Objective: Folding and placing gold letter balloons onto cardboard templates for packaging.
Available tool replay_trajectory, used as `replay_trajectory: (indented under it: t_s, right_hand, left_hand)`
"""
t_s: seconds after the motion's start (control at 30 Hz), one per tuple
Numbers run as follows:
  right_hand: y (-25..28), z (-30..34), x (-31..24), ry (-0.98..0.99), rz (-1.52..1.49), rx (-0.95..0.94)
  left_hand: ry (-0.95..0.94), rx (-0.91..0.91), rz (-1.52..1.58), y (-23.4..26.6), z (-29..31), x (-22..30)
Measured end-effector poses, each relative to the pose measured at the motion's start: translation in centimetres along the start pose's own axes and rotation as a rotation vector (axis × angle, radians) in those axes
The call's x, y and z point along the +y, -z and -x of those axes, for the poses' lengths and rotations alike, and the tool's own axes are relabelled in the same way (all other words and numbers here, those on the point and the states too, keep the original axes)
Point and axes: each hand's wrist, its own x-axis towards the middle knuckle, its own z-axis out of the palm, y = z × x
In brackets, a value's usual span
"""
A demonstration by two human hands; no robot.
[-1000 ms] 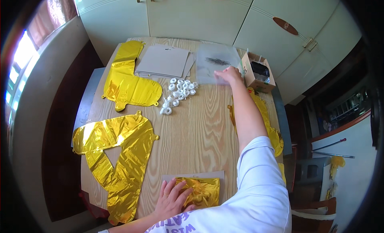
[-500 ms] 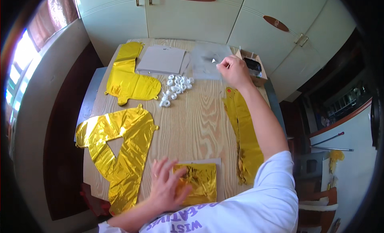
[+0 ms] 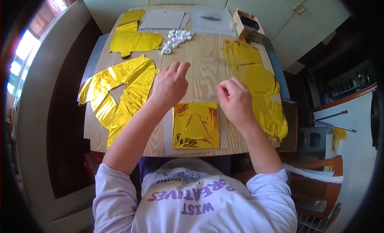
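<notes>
A folded square of shiny gold foil [image 3: 196,127] lies on a pale grey card [image 3: 223,141] at the table's near edge. My left hand [image 3: 172,84] is raised beyond its upper left corner, its fingers bent and drawn together; whatever they might hold is hidden. On the other side, my right hand [image 3: 237,100] is closed in a pinch beyond the upper right corner, and I cannot make out anything between its fingertips. An unfolded gold foil balloon [image 3: 136,89] lies flat beside my left forearm. More flat gold foil balloons [image 3: 260,87] lie beyond my right hand.
Rolls of white ribbon [image 3: 176,37] are heaped at the back centre. Behind them are a stack of grey cards [image 3: 162,20] and a clear plastic bag [image 3: 212,27] with a dark patch. Another gold balloon [image 3: 134,41] lies back left, and a small box [image 3: 248,32] stands back right.
My right hand has come back from the plastic bag toward the folded foil. My left hand has lifted off the foil and moved forward. The view has tilted down, showing more of my shirt.
</notes>
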Motion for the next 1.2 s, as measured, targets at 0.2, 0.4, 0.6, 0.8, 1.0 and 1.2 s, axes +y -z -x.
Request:
replay_trajectory:
  t_s: [0.2,0.4,0.6,0.8,1.0,1.2]
  right_hand:
    - [-0.6,2.2,2.8,-0.021,0.065,0.14]
    - [1.7,-4.2,17.1,-0.523,0.126,0.075]
    - [-0.2,-4.9,24.3,-0.823,0.364,-0.146]
    - [0.1,-6.1,21.3,-0.708,0.356,-0.037]
    - [-1.0,-6.2,8.6,0.036,0.323,0.018]
    - [-2.8,-5.5,4.1,-0.018,-0.036,-0.105]
  left_hand:
    - [-0.191,-0.055,0.1,-1.9,0.9,-1.6]
    - [-0.162,-0.116,0.225,-3.8,0.5,-2.4]
    - [-0.182,-0.199,0.292,-4.9,1.4,-1.6]
    - [-0.117,-0.129,0.327,-3.5,1.3,-2.2]
    - [-0.283,0.284,-0.058,1.4,-1.9,3.6]
    - [-0.265,0.048,-0.288,-2.1,-1.7,1.1]
